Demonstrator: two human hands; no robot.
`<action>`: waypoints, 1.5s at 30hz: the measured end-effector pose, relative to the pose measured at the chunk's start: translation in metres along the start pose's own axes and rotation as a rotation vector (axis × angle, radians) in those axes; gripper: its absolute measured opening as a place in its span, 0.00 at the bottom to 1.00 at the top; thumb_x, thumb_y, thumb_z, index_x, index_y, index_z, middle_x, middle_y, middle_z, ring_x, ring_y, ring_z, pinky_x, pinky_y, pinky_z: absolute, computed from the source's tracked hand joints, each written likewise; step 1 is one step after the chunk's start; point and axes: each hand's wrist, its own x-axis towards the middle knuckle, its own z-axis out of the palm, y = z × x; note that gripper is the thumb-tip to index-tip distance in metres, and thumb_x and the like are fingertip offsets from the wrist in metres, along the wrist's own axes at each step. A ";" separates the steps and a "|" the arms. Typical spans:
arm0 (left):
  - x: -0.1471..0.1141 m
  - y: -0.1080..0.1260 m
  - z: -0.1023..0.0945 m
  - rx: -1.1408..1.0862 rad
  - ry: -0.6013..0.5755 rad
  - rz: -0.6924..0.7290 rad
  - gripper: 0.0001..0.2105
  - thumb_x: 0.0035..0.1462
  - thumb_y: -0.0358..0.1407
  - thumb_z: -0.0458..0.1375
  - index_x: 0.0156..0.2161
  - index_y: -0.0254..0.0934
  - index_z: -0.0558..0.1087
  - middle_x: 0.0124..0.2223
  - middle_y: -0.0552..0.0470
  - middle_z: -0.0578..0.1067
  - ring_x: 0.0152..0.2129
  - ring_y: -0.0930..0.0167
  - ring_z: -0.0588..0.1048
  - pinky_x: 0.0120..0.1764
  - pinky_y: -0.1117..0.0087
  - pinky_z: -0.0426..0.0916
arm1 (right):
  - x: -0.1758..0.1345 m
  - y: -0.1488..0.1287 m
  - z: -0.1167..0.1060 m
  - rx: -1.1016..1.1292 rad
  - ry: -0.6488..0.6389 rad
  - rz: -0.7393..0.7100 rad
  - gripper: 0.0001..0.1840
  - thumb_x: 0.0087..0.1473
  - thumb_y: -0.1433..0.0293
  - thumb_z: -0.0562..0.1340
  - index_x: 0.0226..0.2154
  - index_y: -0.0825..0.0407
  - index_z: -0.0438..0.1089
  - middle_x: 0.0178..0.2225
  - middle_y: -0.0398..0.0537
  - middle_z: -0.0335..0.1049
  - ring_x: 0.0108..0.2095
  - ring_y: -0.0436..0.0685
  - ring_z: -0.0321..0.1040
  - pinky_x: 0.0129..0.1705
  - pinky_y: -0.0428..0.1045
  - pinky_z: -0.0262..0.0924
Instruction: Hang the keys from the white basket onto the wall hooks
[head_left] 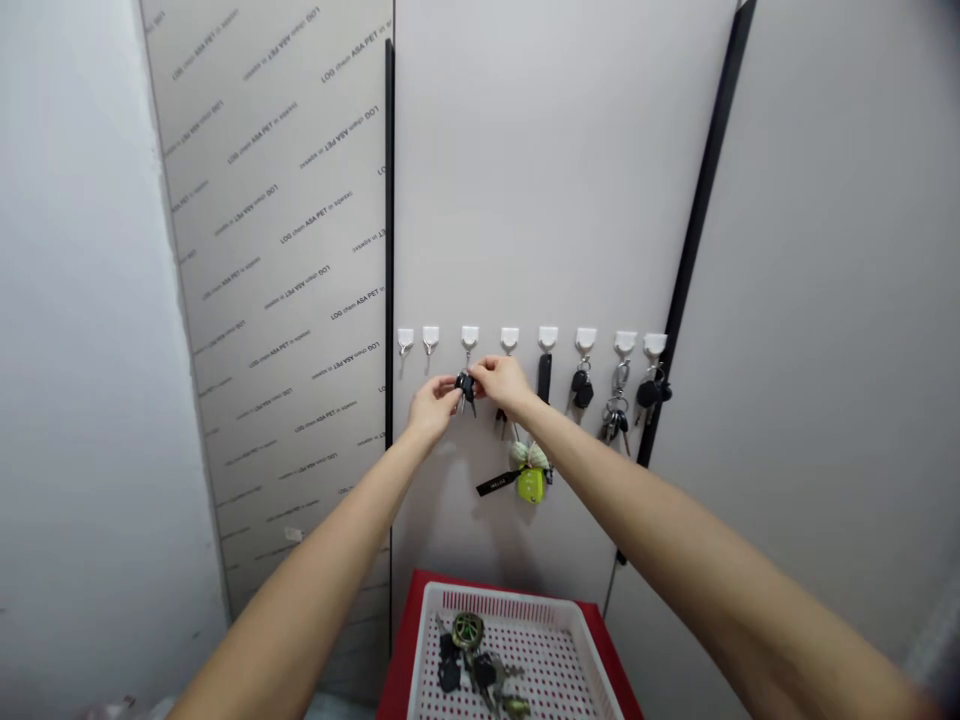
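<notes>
Both my hands meet at a bunch of keys (466, 386) with black heads, just below the third white hook (470, 337) from the left. My left hand (435, 405) pinches the bunch from the left side. From the right, my right hand (501, 382) closes its fingertips at the top of the same bunch, near the hook's tip. Whether the ring is over the hook is hidden by my fingers. Behind my right hand, more keys (501, 418) hang under the fourth hook (510, 338), partly covered.
Further right hang a black strap (544, 378) with a lime-green fob (530, 485), and several key bunches (581, 387). Two bare hooks (430, 338) are at the left. Below, a white perforated basket (592, 650) holding keys (484, 670) stands on a red surface (397, 640).
</notes>
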 end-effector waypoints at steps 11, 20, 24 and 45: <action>0.028 -0.004 0.009 0.412 0.035 0.189 0.16 0.40 0.23 0.48 0.38 0.31 0.64 0.38 0.47 0.69 0.36 0.72 0.66 0.40 0.70 0.58 | 0.024 0.000 0.005 -0.439 0.182 -0.124 0.10 0.39 0.76 0.51 0.21 0.59 0.67 0.16 0.48 0.64 0.25 0.51 0.62 0.31 0.47 0.55; -0.093 -0.112 -0.010 0.547 -0.187 -0.001 0.13 0.43 0.27 0.47 0.37 0.30 0.64 0.37 0.47 0.68 0.33 0.74 0.66 0.37 0.73 0.61 | -0.109 0.099 -0.005 -0.277 -0.165 -0.158 0.11 0.40 0.72 0.50 0.28 0.56 0.65 0.24 0.45 0.65 0.23 0.47 0.60 0.28 0.44 0.54; -0.146 -0.159 -0.020 0.810 -0.442 0.005 0.11 0.43 0.27 0.47 0.34 0.33 0.66 0.35 0.49 0.68 0.34 0.73 0.64 0.39 0.71 0.58 | -0.184 0.160 0.006 -0.347 -0.495 0.014 0.11 0.39 0.74 0.51 0.26 0.54 0.67 0.22 0.45 0.66 0.22 0.48 0.60 0.27 0.44 0.53; -0.164 -0.159 -0.017 1.214 -0.802 0.112 0.12 0.45 0.28 0.44 0.36 0.36 0.64 0.35 0.47 0.71 0.33 0.69 0.67 0.39 0.67 0.51 | -0.222 0.195 0.011 -0.302 -0.680 0.127 0.05 0.30 0.71 0.57 0.18 0.54 0.60 0.17 0.39 0.56 0.20 0.46 0.52 0.22 0.42 0.45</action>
